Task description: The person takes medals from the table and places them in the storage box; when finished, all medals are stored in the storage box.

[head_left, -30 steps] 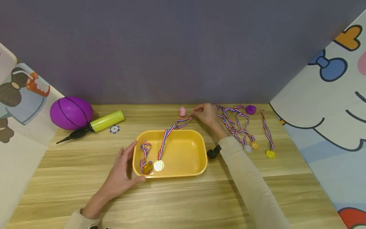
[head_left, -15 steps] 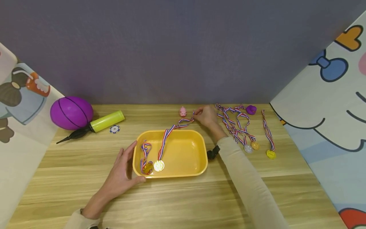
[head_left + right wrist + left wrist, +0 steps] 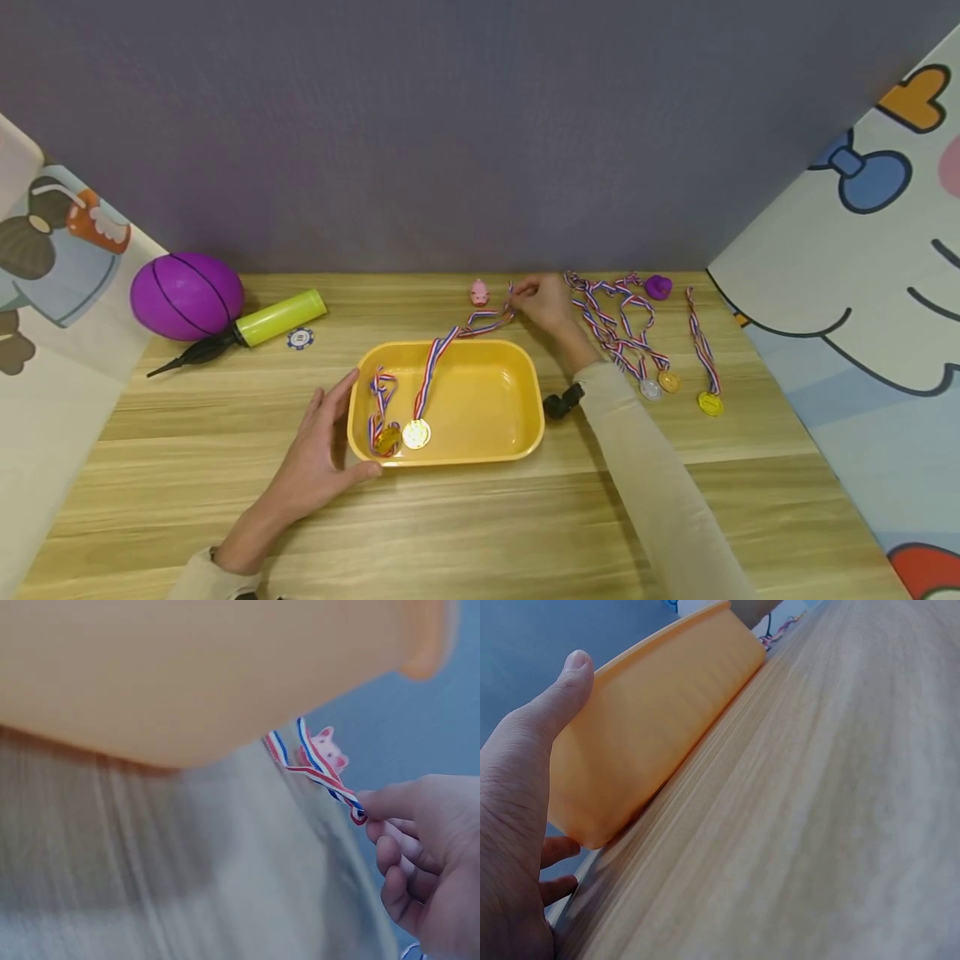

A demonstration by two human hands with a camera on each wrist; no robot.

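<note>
My right hand (image 3: 546, 302) pinches the end of a red, white and blue medal ribbon (image 3: 315, 772) between thumb and forefinger, behind the tray. That ribbon crosses the back rim of the yellow plastic tray (image 3: 480, 461) and leads to a shiny gold medal (image 3: 417, 433) on the tray's floor. Left of it in the tray lies another gold medal (image 3: 387, 440) with its ribbon bunched up. My left hand (image 3: 311, 471) rests at the tray's front left corner, its fingers extended along the left side and its thumb (image 3: 568, 690) straight against the front wall.
A small pink pig (image 3: 480, 292) stands beside the held ribbon. To the right lie a tangle of medal ribbons (image 3: 611, 325), a purple duck (image 3: 658, 287) and a separate gold medal (image 3: 710, 404). At left are a purple ball (image 3: 187, 296), a hand pump (image 3: 281, 318) and a chip (image 3: 301, 338).
My right hand has shifted slightly to the right with the ribbon end, and the loop of ribbon behind the tray has changed shape. My left hand and the tray stay put.
</note>
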